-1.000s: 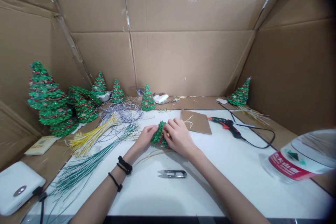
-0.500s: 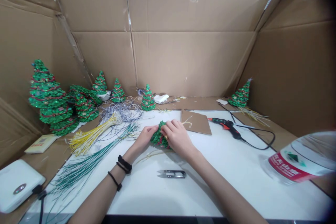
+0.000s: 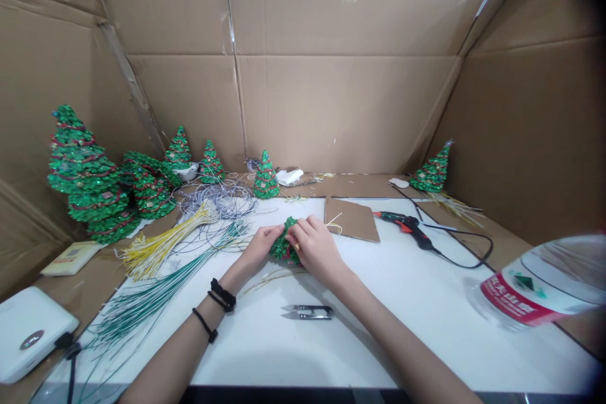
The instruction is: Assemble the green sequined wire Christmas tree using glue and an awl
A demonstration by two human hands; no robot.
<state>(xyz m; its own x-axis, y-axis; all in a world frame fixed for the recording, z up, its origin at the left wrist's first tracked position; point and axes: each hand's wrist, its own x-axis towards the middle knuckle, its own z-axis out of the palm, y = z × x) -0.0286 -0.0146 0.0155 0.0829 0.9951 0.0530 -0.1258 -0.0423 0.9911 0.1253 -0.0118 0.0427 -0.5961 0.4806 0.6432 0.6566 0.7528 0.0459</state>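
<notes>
Two bare hands meet over a small green tinsel tree [image 3: 284, 254] in the head view, and the step in hand looks like close fingertip work on its surface. The tree is at the middle of the white tabletop [image 3: 383, 334], between the hands and partly hidden by them. The left hand [image 3: 258, 247] grasps its side, thumb and fingers nearly together with little opening. The right hand [image 3: 318, 246] bends over the opposite side, fingertips curled in and touching it; I cannot tell whether they pinch the tree itself, a small piece on it, or nothing. As I judge it, the next move calls for a steady left hold and small, light right-hand motions, so the trim is not tugged loose. Pale strands [image 3: 267, 279] lie just beside the tree on the near side, and the metal snips [image 3: 307, 312] lie nearer the person, untouched. Beyond the right hand are a cardboard piece [image 3: 357, 221] and a glue gun [image 3: 415, 230], neither held.
</notes>
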